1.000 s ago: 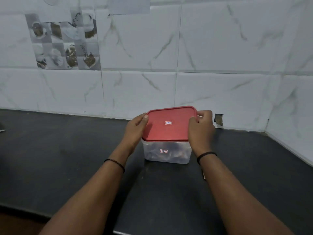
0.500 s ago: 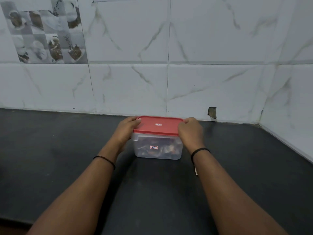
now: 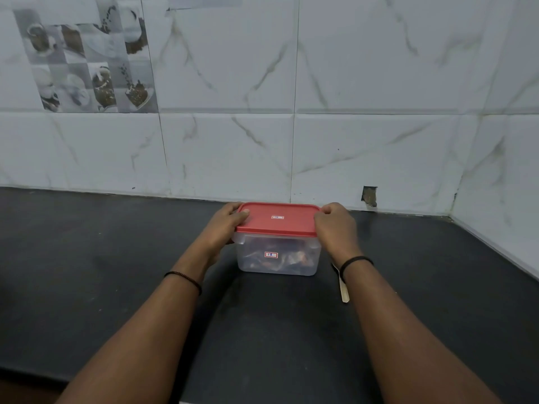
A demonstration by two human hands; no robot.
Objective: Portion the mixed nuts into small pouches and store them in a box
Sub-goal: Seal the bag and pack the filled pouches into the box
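You are holding the box (image 3: pixel 277 256) between your hands: left hand (image 3: pixel 224 227) and right hand (image 3: pixel 335 228) are both gripping the red lid (image 3: pixel 277 218) by its ends. Storing looks nearly done; next, probably press the lid's corners home evenly.

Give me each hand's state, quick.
Left hand: grips the red plastic lid on the clear plastic box.
Right hand: grips the lid's other end.

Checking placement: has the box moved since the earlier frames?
Yes: the box dropped lower and shifted left, away from the wall hole.
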